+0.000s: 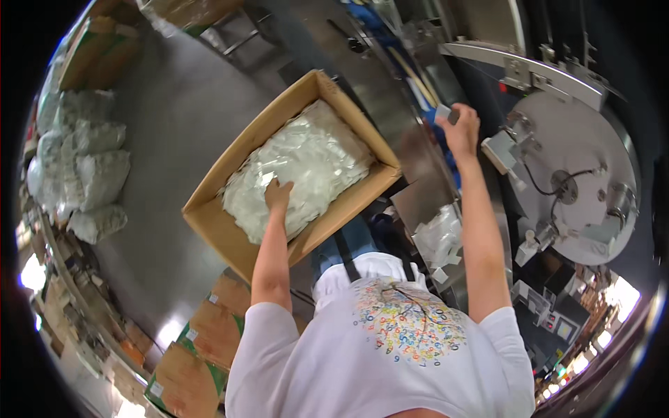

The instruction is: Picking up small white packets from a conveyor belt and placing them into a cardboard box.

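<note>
Two hands busy at once: the left hand (278,195) is pressed palm-down, fingers spread, into the heap of small clear plastic packets (300,167) filling the open brown cardboard box (216,223) mid-frame. The right hand (460,129) is up in the upper right, pinching one small whitish packet (443,111) next to the round grey metal machine table (592,160). More loose packets (439,240) sit in a pile below it. Looks to me like a feeding step, one piece offered at the machine while the other hand digs for more. Next it'd need a clean single-packet grab from the box.
</note>
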A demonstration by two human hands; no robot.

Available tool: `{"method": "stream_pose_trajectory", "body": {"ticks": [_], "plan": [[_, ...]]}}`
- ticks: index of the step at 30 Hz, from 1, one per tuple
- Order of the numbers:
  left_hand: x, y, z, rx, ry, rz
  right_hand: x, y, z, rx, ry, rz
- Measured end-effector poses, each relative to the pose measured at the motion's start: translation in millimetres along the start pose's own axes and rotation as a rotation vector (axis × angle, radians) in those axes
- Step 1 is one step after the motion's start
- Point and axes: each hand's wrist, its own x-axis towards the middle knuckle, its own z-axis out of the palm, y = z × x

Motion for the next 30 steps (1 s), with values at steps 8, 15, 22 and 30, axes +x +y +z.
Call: {"method": "stream_pose_trajectory", "body": {"ticks": [8, 15, 22, 30], "plan": [[-58, 79, -90, -0.869, -0.099, -0.041, -93, -150, 37, 0.672, -0.489, -0.206], [-68, 96, -73, -1.098, -0.323, -0.014, -120, -175, 86, 0.562, -0.648, -0.074], [-49, 56, -54, -0.365, -0.006, 0.048, -91, -109, 24, 0.653, -0.370, 0.100], [-73, 118, -63, -0.935, -0.355, -0.017, -109, 78, -33, 0.176, -0.040, 0.359]]}}
